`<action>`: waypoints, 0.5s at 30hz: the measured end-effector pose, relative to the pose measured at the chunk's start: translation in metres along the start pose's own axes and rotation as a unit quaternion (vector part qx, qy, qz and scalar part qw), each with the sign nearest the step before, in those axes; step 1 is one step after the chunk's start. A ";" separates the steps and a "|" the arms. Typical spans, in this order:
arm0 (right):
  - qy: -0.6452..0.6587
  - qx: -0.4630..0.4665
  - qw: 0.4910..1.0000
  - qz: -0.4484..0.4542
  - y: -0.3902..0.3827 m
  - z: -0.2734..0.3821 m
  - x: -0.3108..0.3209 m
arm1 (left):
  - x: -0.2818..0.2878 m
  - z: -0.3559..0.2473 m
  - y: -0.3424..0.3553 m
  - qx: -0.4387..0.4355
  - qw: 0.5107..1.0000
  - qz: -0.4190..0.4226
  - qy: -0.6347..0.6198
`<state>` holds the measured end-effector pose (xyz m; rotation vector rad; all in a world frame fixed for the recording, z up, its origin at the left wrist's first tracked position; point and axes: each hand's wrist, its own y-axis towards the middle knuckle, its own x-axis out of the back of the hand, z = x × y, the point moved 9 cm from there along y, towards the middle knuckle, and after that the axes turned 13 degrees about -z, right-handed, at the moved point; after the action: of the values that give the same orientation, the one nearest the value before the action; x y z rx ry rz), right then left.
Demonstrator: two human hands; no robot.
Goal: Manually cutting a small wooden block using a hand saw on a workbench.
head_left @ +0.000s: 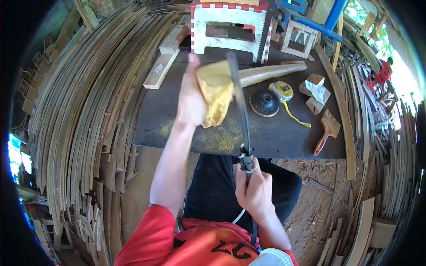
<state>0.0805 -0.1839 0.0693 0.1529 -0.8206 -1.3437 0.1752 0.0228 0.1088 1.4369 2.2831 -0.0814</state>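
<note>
My left hand (192, 95) is wrapped round a chunky yellowish wood block (216, 88), held tilted above the dark worktable (173, 119). The block has a smooth, pale top face and a rougher lower side. My right hand (255, 188) grips the handle of a long, narrow saw (244, 119) that looks like a hacksaw, with metal fittings just above my fingers. Its length runs away from me, close along the block's right side; I cannot tell whether the blade touches the wood. The far end is blurred.
Right of the saw lie a tapered wood piece (270, 74), black domed disc (264, 104), yellow tape measure (282, 90), paper-wrapped wood block (316, 95) and brush (327, 131). Behind stands a white-and-red step stool (228, 39). Stacked wooden strips (88, 97) crowd the left.
</note>
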 end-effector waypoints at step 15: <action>-0.018 -0.092 0.996 0.008 0.006 -0.025 0.000 | 0.008 -0.001 0.014 0.039 0.984 -0.130 -0.115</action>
<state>0.1007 -0.1914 0.0544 -0.0226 -0.7231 -1.4032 0.1840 0.0365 0.1090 1.0929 2.2801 -0.3983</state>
